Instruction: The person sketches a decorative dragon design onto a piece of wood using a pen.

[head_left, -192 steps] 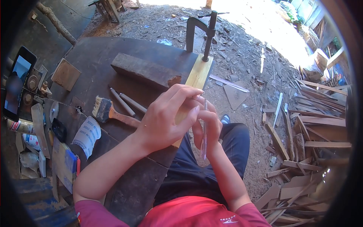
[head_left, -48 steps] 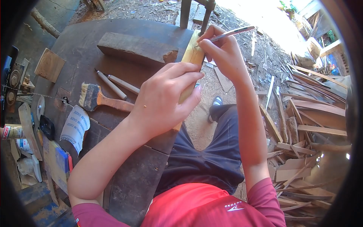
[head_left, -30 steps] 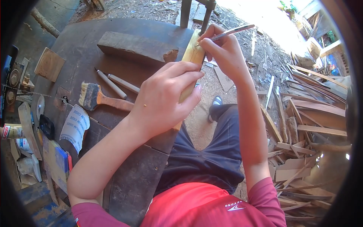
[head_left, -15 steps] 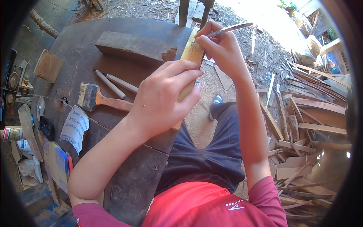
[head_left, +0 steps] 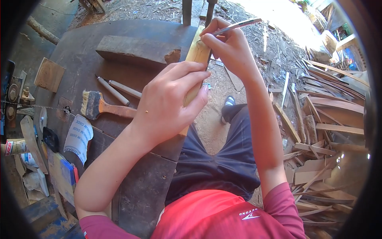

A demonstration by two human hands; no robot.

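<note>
A strip of pale yellowish wood (head_left: 195, 55) lies along the right edge of the dark table, with thin lines drawn on its upper face. My left hand (head_left: 171, 97) is closed over it, fingers across the top and thumb on the near part. Between the thumb and fingers of my right hand (head_left: 229, 47) is a slim pen (head_left: 246, 24), its back end pointing up and right. The pen's tip is hidden by the fingers, close to the far part of the wood.
A rough wooden block (head_left: 133, 49), two tapered wooden sticks (head_left: 113, 91), a paintbrush (head_left: 107, 107) and curled sandpaper (head_left: 79, 137) lie on the table (head_left: 143, 191). A small square block (head_left: 49, 74) sits left. Wood offcuts (head_left: 330, 115) are heaped on the ground at right.
The view has shifted slightly, so the table and tools appear a little farther left or lower. Both hands keep their holds, the right still at the wood's far part.
</note>
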